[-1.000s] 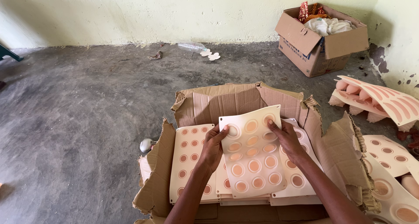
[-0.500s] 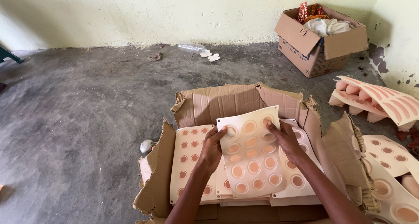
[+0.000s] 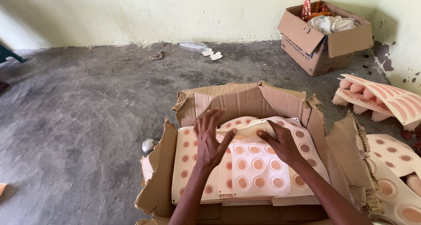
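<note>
Far left, bare grey floor (image 3: 79, 120) and a small pale round thing (image 3: 148, 145) lying just beside the torn cardboard box (image 3: 237, 100). In the near middle, inside that box, stacked cream trays (image 3: 193, 172) with rows of round orange-pink hollows. Left hand (image 3: 211, 139) spread over the top sheet (image 3: 258, 168), fingers half curled, thumb hooked under the folded-over far edge, gripping it. Just right of it, right hand (image 3: 280, 144) pinching the same far edge between thumb and fingers, partly closed on it. Top sheet bending over on itself at the far end while its near part lies flat on the stack: likely thin, light and floppy, probably a little clingy against the sheet below, prone to crease or tear if yanked. Best held at the rim with both hands well apart, peeled rather than dragged. Far right, an open carton (image 3: 324, 41) of cloth and wrappers by the wall; near right, more moulded sheets (image 3: 386, 98) piled loosely
</note>
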